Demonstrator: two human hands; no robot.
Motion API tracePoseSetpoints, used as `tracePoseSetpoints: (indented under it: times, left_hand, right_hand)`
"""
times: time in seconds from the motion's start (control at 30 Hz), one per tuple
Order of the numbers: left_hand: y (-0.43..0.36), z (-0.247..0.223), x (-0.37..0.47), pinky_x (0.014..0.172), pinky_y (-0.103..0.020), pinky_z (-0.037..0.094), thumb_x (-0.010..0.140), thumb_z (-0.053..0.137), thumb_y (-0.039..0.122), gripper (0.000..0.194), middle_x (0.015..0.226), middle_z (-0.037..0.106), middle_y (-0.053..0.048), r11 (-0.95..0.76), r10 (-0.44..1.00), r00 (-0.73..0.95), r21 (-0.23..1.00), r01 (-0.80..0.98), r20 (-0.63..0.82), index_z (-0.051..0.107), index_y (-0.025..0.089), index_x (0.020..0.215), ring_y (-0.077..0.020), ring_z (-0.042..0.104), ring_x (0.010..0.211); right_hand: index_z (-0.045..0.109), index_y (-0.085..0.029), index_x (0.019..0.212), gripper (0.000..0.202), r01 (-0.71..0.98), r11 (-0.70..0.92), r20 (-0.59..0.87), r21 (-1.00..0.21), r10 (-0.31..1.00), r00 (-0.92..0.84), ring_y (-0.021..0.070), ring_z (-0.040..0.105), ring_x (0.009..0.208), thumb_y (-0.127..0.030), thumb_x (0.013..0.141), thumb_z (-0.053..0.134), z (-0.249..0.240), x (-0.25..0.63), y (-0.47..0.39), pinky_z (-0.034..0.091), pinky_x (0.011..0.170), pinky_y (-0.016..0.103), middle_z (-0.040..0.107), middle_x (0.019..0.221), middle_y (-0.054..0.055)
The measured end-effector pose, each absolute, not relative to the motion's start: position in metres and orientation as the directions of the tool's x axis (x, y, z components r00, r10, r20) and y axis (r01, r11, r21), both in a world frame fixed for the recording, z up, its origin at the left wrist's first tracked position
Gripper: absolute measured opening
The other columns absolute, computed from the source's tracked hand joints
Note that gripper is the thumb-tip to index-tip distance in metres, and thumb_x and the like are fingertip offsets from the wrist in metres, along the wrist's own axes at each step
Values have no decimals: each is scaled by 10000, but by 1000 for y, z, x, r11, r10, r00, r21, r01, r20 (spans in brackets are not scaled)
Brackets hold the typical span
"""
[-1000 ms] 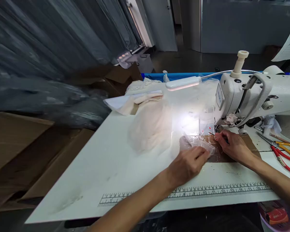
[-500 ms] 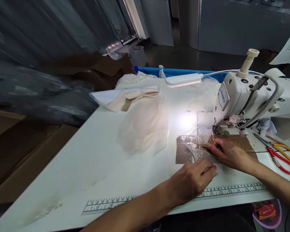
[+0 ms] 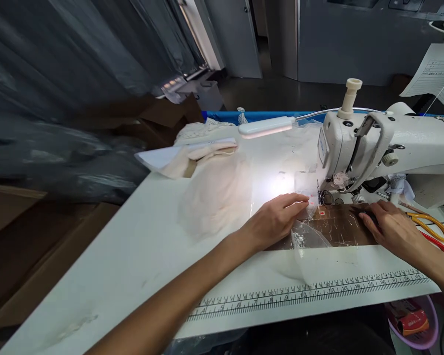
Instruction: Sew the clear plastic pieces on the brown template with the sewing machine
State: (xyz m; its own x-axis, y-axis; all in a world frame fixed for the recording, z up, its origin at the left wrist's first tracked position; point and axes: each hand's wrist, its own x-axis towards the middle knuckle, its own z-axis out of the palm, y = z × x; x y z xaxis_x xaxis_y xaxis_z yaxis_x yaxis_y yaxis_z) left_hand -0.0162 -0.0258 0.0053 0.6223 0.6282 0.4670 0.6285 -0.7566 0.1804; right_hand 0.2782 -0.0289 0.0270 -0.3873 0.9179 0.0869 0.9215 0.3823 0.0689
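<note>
A piece of sheer white fabric (image 3: 311, 235) lies over a shiny brown plate (image 3: 342, 227) in front of the sewing machine (image 3: 340, 143). My left hand (image 3: 279, 222) is at the fabric's upper left part, fingers pressed together on it beside the presser foot (image 3: 321, 198). A small reddish mark shows on the fabric near those fingertips. My right hand (image 3: 392, 229) rests at the plate's right end with curled fingers. Something dark shows by its fingertips, too unclear to name. Two pairs of scissors, one with a yellow handle (image 3: 434, 224) and one with a red handle (image 3: 434, 241), lie partly behind the right hand.
A lit lamp (image 3: 266, 127) hangs over the table. Sheer pale fabric (image 3: 214, 197) is heaped left of the plate, with folded cream cloth (image 3: 196, 158) behind. A printed ruler (image 3: 311, 293) runs along the front edge. A purple basket (image 3: 431, 328) stands below, cardboard boxes (image 3: 55, 266) at left.
My left hand has moved up and forward to the fabric near the presser foot. My right hand has moved right, away from the fabric, to the plate's end. The view has shifted rightward.
</note>
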Motion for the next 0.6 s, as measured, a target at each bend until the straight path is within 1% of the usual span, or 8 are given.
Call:
tracePoseSetpoints:
  times: [0.07, 0.13, 0.23, 0.33, 0.4, 0.47, 0.53, 0.6]
  left_hand:
    - [-13, 5, -9, 817, -327, 565, 994, 350, 134, 293, 1199, 650, -108, -748, 654, 690, 129, 651, 309, 597, 143, 1153, -184, 642, 1027]
    - [-7, 9, -1, 758, -358, 541, 1006, 424, 307, 276, 1186, 640, -130, -676, 730, 658, 51, 735, 187, 611, 138, 1119, -222, 637, 946]
    - [-10, 22, 11, 704, -384, 492, 922, 484, 618, 559, 1141, 612, -177, -485, 870, 491, -96, 869, 52, 612, 105, 1100, -281, 602, 893]
    - [-22, 34, 17, 726, -391, 477, 820, 507, 760, 747, 1124, 592, -181, -432, 901, 431, -137, 891, -41, 585, 92, 1144, -301, 585, 908]
    - [-30, 38, 18, 743, -398, 485, 766, 542, 795, 805, 1132, 587, -173, -448, 894, 443, -95, 889, -73, 566, 100, 1173, -299, 587, 907]
    - [-35, 40, 15, 747, -396, 501, 761, 560, 786, 793, 1168, 582, -159, -468, 882, 465, -24, 883, -75, 547, 124, 1197, -285, 594, 904]
    - [-37, 39, 8, 752, -374, 518, 829, 560, 703, 670, 1229, 568, -143, -498, 866, 500, 62, 865, -29, 535, 152, 1209, -260, 606, 918]
    - [-36, 38, 0, 748, -337, 530, 929, 534, 524, 445, 1256, 566, -123, -534, 845, 533, 130, 835, 47, 545, 167, 1193, -227, 622, 929]
  right_hand:
    - [672, -144, 944, 326, 891, 448, 237, 64, 861, -450, 330, 614, 911, -368, 956, 437, 22, 275, -28, 497, 712, 421, 657, 1009, 174]
    - [680, -151, 997, 298, 832, 552, 306, -46, 801, -514, 333, 588, 987, -327, 959, 443, 21, 270, -30, 510, 787, 466, 642, 1071, 172]
    - [652, -165, 1111, 267, 632, 718, 330, -293, 696, -638, 274, 573, 1053, -262, 973, 445, 22, 259, -43, 516, 865, 440, 638, 1125, 141]
    - [615, -154, 1177, 267, 462, 800, 274, -384, 576, -770, 266, 531, 1112, -250, 954, 503, 20, 248, -62, 490, 905, 440, 629, 1165, 129]
    - [641, -161, 1091, 201, 424, 809, 208, -407, 534, -820, 262, 531, 1066, -241, 939, 537, 19, 243, -72, 479, 858, 431, 639, 1113, 117]
    - [653, -163, 1007, 149, 422, 802, 172, -423, 528, -831, 246, 534, 999, -229, 943, 536, 19, 242, -78, 463, 815, 415, 641, 1051, 107]
    - [652, -160, 984, 156, 414, 798, 174, -438, 527, -832, 233, 529, 969, -209, 956, 506, 21, 242, -79, 453, 801, 402, 635, 1021, 106]
    - [650, -155, 997, 176, 403, 798, 195, -448, 527, -827, 229, 529, 954, -185, 961, 481, 23, 244, -76, 460, 791, 391, 632, 1015, 110]
